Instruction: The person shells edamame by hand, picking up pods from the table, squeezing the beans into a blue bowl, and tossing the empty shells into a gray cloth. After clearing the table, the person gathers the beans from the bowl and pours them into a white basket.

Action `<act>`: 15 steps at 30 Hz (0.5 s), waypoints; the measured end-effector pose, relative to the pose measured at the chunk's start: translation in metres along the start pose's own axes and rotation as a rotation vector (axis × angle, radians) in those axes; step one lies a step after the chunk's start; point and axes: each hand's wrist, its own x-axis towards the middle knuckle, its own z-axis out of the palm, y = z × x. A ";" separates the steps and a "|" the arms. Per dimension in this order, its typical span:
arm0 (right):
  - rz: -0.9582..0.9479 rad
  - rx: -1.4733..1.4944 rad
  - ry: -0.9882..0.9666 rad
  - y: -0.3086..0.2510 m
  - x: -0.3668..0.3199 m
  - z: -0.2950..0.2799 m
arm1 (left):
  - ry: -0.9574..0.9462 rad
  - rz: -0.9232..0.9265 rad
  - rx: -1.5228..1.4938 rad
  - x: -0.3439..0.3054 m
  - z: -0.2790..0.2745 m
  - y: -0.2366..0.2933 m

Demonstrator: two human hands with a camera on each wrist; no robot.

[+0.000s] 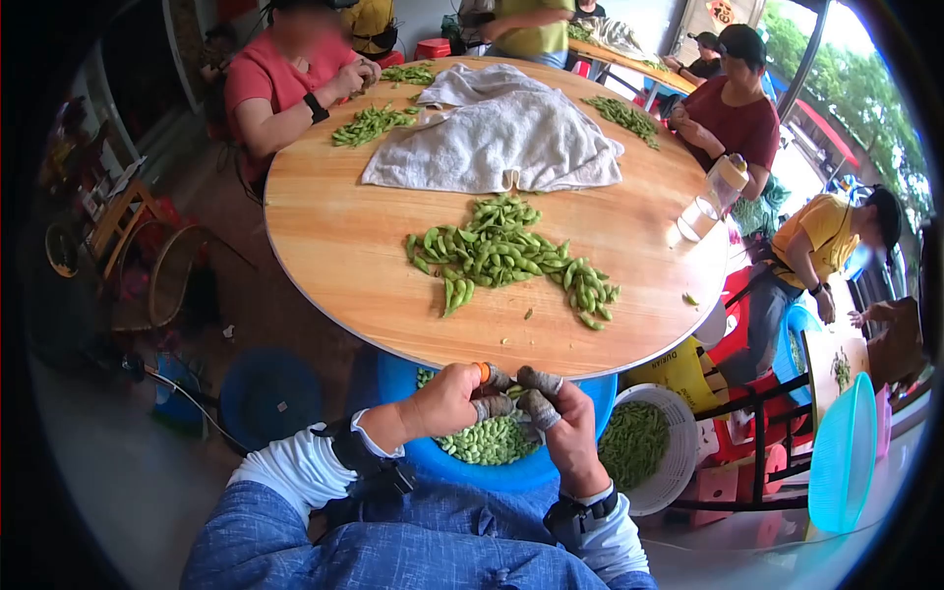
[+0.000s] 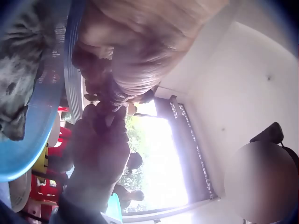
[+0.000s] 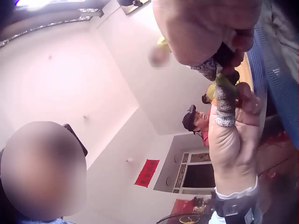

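**pod_watcher:** What's in the tubs on your feed?

**rig_op:** From my end, the blue basin [image 1: 521, 477] down near the wearer's lap holds pale shelled beans [image 1: 487, 444]. Just right of it there's a white basket [image 1: 678, 482] with a green heap [image 1: 634, 442] inside. Pods or hulls, I can't tell. Both hands hang over the basin, just below the table edge. The left hand [image 1: 447, 398] and right hand [image 1: 568, 433] have grey cloth covers on the fingertips, and together they're pinching one edamame pod [image 3: 224, 83] between them.

**pod_watcher:** And the table, the room?

**rig_op:** It's a round wooden table [image 1: 334, 246] with a big pile of pods [image 1: 501, 254] toward the near side. A rumpled white towel [image 1: 501, 133] lies farther back, with smaller pod heaps beside it at the far side. A clear plastic jar [image 1: 710, 197] stands at the right edge. Other people sit round the far and right sides. A teal basket [image 1: 841, 457] stands on edge off to the right, and there's greenery outside beyond it.
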 end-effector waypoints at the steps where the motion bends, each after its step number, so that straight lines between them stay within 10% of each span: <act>1: -0.010 -0.005 -0.002 0.001 0.004 -0.001 | 0.009 -0.010 -0.042 0.003 -0.002 -0.003; 5: -0.043 -0.135 0.130 -0.012 0.040 -0.015 | 0.105 -0.007 -0.178 0.018 -0.014 -0.012; 8: -0.168 -0.828 0.287 -0.023 0.062 -0.026 | 0.239 -0.003 -0.234 0.021 -0.019 0.001; 15: 0.066 -0.057 -0.040 -0.026 0.015 0.003 | 0.305 0.288 0.361 0.002 -0.007 0.024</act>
